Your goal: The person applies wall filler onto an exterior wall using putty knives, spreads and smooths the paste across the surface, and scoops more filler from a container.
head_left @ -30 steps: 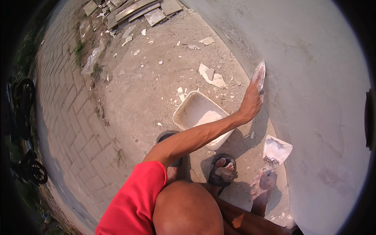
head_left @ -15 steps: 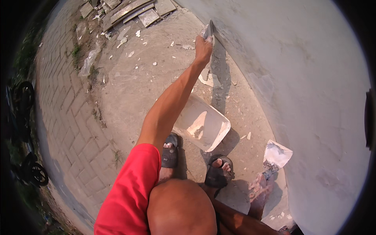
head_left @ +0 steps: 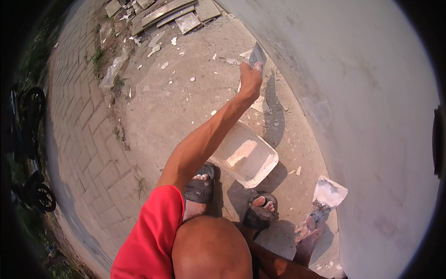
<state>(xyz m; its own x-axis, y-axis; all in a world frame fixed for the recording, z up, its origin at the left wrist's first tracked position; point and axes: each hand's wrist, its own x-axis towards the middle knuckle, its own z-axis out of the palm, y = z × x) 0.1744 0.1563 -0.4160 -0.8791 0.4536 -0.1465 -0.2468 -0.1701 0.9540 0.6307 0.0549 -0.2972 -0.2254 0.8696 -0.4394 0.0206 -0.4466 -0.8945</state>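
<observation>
My left hand (head_left: 251, 82), on an outstretched red-sleeved arm, grips a putty knife. Its grey metal blade (head_left: 258, 54) points up close to the base of the pale grey wall (head_left: 371, 116). At the lower right my right hand (head_left: 307, 229) is closed around the handle of a second, wider putty knife (head_left: 330, 192), whose blade is coated in white putty and lies near the wall's foot. Between the hands, on the ground, sits a whitish plastic tub (head_left: 265, 171) with pale residue inside; my left forearm covers part of its left side.
My sandalled feet (head_left: 200, 188) stand just below the tub. Broken boards (head_left: 169, 14) lie in a pile at the far side, with white flakes strewn over the concrete. A plastic sheet (head_left: 113, 72) lies beside the brick paving (head_left: 74, 121). A parked two-wheeler (head_left: 35, 149) is at the far left.
My left hand has drawn the putty knife back toward me along the wall's foot, and its blade has turned to show more of its face. The right hand stays almost in place.
</observation>
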